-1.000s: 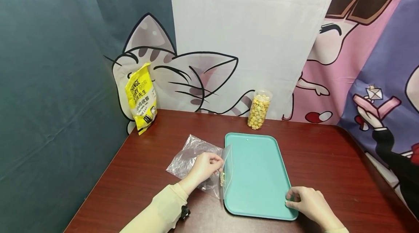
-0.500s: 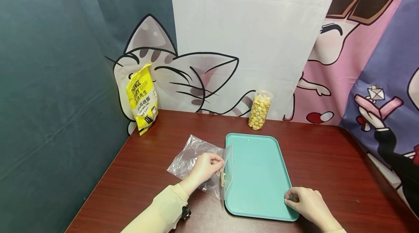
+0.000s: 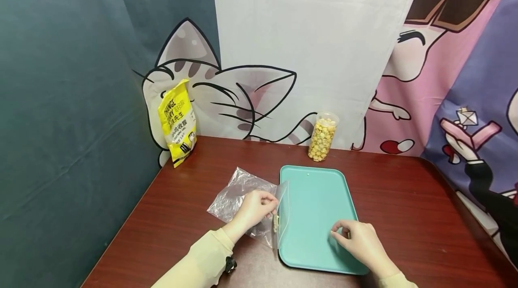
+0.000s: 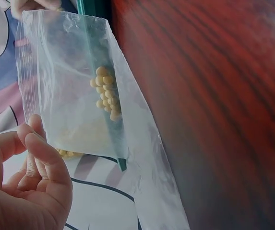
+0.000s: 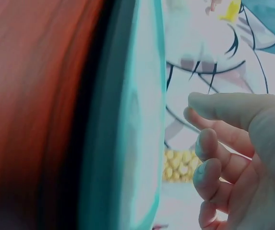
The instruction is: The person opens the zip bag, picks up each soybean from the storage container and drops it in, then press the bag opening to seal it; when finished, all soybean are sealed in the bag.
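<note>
Clear zip bag [image 3: 243, 200] is lying near the desk's [image 3: 404, 207] front edge, its mouth raised against the teal tray's [image 3: 315, 198] left rim, pinched there by the left hand [image 3: 252, 209]. Only the left wrist view is showing a small cluster of yellow pellets [image 4: 106, 92] sitting inside. The right hand [image 3: 360, 243] is hovering over the tray, fingers loosely curled, holding nothing. A yellow pouch [image 3: 177, 122] reading "CHANGE" is leaning at the back-left corner; a jar of pellets [image 3: 322, 136] is standing at the back edge.
</note>
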Available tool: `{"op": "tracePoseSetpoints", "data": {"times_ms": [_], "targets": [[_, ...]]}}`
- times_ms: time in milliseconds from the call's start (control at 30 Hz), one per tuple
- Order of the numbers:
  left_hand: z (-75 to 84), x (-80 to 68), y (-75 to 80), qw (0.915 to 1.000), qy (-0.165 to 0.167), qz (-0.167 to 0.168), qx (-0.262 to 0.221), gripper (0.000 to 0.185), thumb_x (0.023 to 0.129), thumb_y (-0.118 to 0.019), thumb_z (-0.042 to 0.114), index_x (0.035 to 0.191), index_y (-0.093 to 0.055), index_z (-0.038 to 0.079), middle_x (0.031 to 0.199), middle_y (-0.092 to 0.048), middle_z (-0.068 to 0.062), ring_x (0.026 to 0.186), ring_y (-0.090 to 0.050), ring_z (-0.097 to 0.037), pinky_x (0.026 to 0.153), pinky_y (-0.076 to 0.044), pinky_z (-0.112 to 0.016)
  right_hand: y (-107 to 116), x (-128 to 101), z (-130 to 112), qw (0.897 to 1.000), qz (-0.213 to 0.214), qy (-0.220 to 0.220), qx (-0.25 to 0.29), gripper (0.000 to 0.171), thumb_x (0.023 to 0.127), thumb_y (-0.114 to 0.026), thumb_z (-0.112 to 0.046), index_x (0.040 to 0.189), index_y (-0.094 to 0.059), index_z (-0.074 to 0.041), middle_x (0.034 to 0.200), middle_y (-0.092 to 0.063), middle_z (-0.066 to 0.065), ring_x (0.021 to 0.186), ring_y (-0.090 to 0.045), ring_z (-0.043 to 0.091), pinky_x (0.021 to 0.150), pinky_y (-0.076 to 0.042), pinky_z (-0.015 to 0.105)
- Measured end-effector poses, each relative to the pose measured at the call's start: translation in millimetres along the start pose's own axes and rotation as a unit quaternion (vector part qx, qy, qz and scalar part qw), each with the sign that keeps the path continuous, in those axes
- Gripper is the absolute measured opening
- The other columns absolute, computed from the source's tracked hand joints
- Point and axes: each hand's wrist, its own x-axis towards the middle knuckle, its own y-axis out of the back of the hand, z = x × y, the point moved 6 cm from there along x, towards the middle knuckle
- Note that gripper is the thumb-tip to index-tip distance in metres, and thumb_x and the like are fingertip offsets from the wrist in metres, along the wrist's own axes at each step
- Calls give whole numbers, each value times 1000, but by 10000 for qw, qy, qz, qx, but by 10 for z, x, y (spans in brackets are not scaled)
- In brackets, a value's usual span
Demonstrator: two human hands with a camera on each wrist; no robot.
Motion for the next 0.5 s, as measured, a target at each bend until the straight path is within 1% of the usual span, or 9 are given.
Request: {"op": "tracePoseSetpoints", "data": {"times_ms": [100, 167, 233, 367, 433, 500], "targets": [[-15, -8, -10, 10000, 51, -10, -16, 9, 87, -64, 9, 84, -70, 4, 64, -68, -9, 50, -60, -14, 41, -39, -18, -43, 74, -133, 9998, 15, 164, 88, 15, 73, -79, -23, 73, -66, -29, 55, -37, -26, 50, -33, -8, 56, -30, 21], [-19, -12, -20, 10000, 62, -19, -22, 9, 87, -64, 9, 84, -70, 3, 65, -68, -11, 52, -62, -20, 41, -39, -18, -71, 127, -234, 9993, 72, 341, 123, 14, 73, -79, -23, 73, -66, -29, 55, -37, -26, 50, -33, -9, 56, -30, 21], [-22, -12, -36, 10000, 69, -45, -18, 9, 87, -64, 9, 84, -70, 3, 65, -69, -11, 53, -64, -24, 42, -39, -17, -101, 170, -350, 9978, 172, 614, 195, 16, 72, -80, -20, 73, -66, -29, 55, -37, -26, 50, -32, -9, 56, -30, 19], [-28, 0, -69, 9999, 37, -79, 55, 9, 86, -65, 10, 83, -70, 4, 65, -69, -8, 52, -62, -19, 43, -40, -17, -161, 227, -581, 9926, 373, 1100, 363, 18, 72, -81, -17, 73, -66, -28, 54, -37, -25, 49, -31, -10, 52, -29, 15], [-30, 6, -77, 9999, 26, -83, 63, 9, 86, -65, 11, 83, -70, 5, 64, -69, -8, 52, -63, -19, 43, -40, -17, -190, 254, -671, 9911, 378, 1202, 425, 18, 72, -80, -17, 74, -66, -29, 54, -36, -25, 48, -30, -11, 52, -28, 15], [-28, 10, -77, 9999, 0, -76, 72, 9, 86, -65, 11, 83, -70, 5, 65, -69, -8, 53, -63, -20, 43, -40, -17, -210, 285, -739, 9909, 343, 1218, 466, 17, 74, -79, -18, 76, -67, -29, 53, -36, -25, 48, -30, -11, 55, -28, 17]]}}
